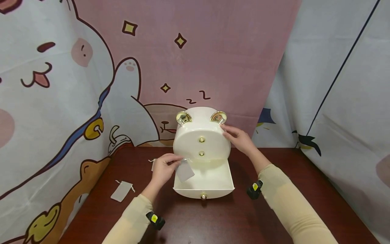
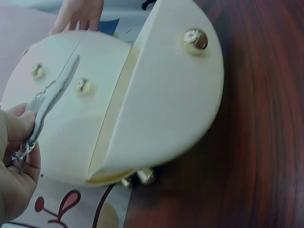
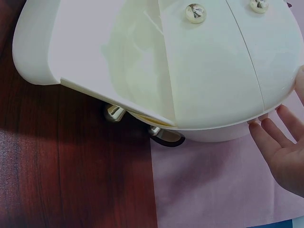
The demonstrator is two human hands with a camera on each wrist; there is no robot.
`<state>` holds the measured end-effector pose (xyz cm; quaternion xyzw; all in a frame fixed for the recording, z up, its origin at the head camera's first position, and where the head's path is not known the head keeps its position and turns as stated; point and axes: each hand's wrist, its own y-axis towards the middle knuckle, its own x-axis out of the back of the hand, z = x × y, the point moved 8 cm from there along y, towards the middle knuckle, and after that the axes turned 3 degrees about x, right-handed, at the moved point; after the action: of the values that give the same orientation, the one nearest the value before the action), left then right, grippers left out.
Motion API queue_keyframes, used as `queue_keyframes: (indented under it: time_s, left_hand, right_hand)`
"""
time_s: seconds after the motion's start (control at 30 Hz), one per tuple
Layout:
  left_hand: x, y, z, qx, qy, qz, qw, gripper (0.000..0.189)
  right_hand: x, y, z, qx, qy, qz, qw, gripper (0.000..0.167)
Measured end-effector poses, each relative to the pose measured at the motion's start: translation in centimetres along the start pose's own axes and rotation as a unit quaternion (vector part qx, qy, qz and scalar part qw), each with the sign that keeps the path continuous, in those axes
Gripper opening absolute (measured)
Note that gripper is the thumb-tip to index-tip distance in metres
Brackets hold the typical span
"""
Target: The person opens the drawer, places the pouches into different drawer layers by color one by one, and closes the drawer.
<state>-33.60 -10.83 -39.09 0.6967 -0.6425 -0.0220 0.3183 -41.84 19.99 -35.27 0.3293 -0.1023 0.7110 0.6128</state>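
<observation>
A cream-white jewelry box with gold ear-shaped pieces stands on the table, its bottom drawer pulled out. My left hand pinches a small grey drawstring pouch by its top, over the left part of the drawer. Edge-on in the left wrist view, the pouch looks thin and flat. My right hand rests its fingertips on the upper right side of the box, just below the right gold ear. From the right wrist, the fingers appear fairly straight at the box's rounded side.
Another grey pouch lies flat on the dark red wooden table at the left. Part of a further pouch shows behind my left hand. A printed cartoon curtain hangs close behind the box.
</observation>
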Motion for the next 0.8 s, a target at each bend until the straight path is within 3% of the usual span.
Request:
queue_keyframes:
  time_s: [0.37,0.8]
  left_hand:
    - [-4.1,-0.6,-1.8,-0.051,0.006,0.035,0.9981,0.02]
    - [-7.8,-0.1,-3.7,-0.096,0.012,0.055,0.9937,0.018]
  right_hand:
    - [0.0,0.1,-0.1,0.003,-0.005,-0.002,1.0,0.052]
    - [0.0,0.1,0.0,0.016,-0.006,-0.009,0.9998,0.051]
